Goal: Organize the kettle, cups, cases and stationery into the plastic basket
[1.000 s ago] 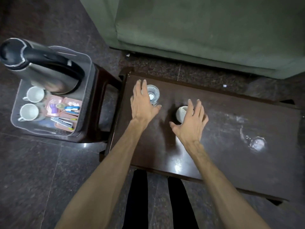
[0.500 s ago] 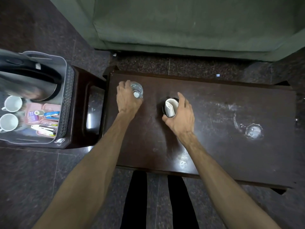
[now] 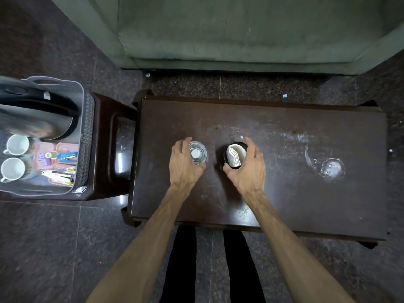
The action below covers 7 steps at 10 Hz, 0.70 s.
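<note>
- Glass (image 3: 197, 154) stands on the table (image 3: 284, 193), our left hand (image 3: 185, 166) wrapped round its side: rigid, smooth, breakable, likely light; we'd hold mid-wall, not the rim.
- Dark cup (image 3: 235, 155) with folded paper inside, just beside the glass; right hand (image 3: 248, 169) fingers curled round its wall.
- Basket (image 3: 85, 136) well apart on our left, already holding the kettle (image 3: 37, 119) and two white cups.

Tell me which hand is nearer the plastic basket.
Left. The left hand wraps the glass on the table's near-left part, closer to the basket. The right hand grips the black holder, farther right.
</note>
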Each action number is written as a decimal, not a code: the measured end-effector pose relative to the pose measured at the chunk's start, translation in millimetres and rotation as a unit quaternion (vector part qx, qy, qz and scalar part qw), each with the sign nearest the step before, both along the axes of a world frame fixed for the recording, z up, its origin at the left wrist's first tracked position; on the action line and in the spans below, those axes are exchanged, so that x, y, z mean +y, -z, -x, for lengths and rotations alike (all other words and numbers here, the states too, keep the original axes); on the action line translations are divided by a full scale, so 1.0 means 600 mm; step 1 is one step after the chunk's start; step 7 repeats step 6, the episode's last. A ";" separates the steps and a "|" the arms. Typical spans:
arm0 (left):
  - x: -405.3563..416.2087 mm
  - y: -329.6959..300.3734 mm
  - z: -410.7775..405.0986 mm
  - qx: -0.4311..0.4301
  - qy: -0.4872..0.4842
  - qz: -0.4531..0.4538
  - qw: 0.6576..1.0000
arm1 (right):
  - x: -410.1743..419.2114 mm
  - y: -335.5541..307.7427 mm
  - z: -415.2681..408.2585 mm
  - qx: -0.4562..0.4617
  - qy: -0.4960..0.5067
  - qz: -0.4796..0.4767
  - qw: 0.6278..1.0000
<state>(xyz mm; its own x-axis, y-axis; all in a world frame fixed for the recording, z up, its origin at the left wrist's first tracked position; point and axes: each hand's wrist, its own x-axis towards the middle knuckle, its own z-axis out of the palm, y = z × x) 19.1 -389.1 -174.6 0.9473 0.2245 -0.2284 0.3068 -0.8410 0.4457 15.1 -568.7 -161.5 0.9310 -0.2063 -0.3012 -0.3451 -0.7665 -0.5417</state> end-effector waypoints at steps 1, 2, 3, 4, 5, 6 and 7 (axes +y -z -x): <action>-0.005 0.003 0.000 0.004 0.015 -0.004 1.000 | 0.003 0.003 0.006 -0.004 0.002 0.002 1.000; -0.008 0.009 0.000 0.008 0.014 -0.010 1.000 | 0.007 0.008 0.007 0.001 0.015 0.007 1.000; -0.009 0.009 0.000 0.023 0.022 -0.024 0.999 | 0.009 0.007 0.008 0.009 0.014 0.011 1.000; -0.010 0.012 -0.002 0.046 0.027 -0.040 0.998 | 0.006 0.008 0.006 0.019 -0.008 0.023 1.000; -0.011 -0.009 0.002 0.078 0.050 -0.054 0.994 | 0.006 -0.008 0.011 0.019 -0.031 0.054 0.998; -0.015 -0.021 0.000 0.092 0.063 -0.069 0.991 | 0.014 -0.023 0.014 -0.022 -0.039 0.077 0.996; -0.015 -0.021 0.000 0.092 0.063 -0.069 0.991 | 0.014 -0.023 0.014 -0.022 -0.039 0.077 0.996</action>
